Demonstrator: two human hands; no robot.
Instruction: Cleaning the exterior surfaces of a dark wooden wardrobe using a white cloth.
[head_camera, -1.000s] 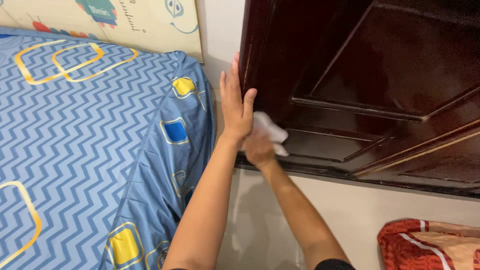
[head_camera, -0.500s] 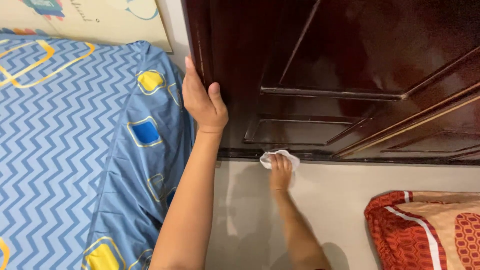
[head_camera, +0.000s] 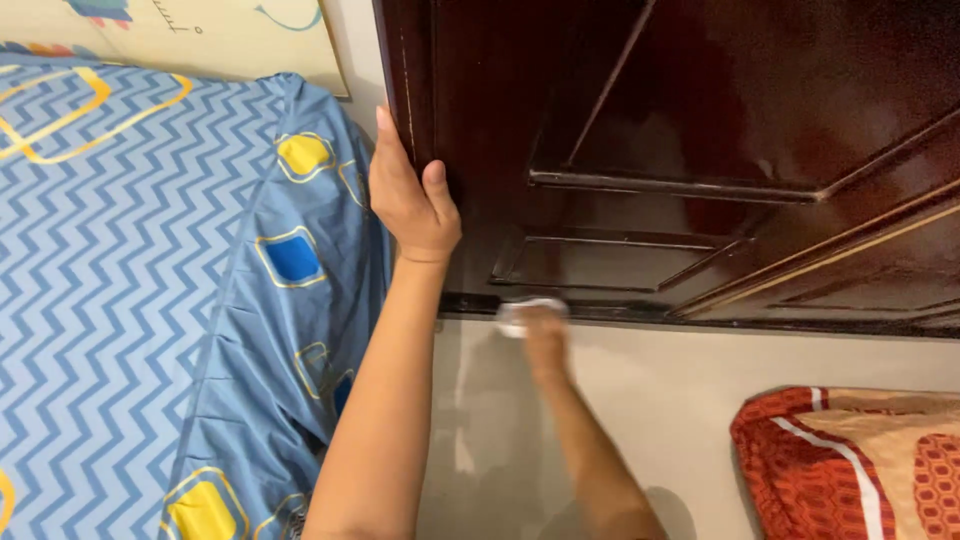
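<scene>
A dark glossy wooden door (head_camera: 700, 120) with recessed panels fills the upper right. My left hand (head_camera: 412, 195) grips its vertical edge, thumb on the door face and fingers wrapped around the side. My right hand (head_camera: 542, 335), blurred by motion, presses a small white cloth (head_camera: 520, 310) against the bottom edge of the door, just above the pale floor (head_camera: 640, 390).
A bed with a blue zigzag sheet (head_camera: 140, 280) with yellow and blue squares stands close on the left, its corner almost touching the door. A red and orange patterned cushion (head_camera: 860, 460) lies on the floor at the lower right. A pale illustrated board (head_camera: 230, 40) leans behind the bed.
My right hand moved the cloth down from the lower door panel to the bottom edge, then slid it a little left. My left hand went from flat against the door edge to gripping it.
</scene>
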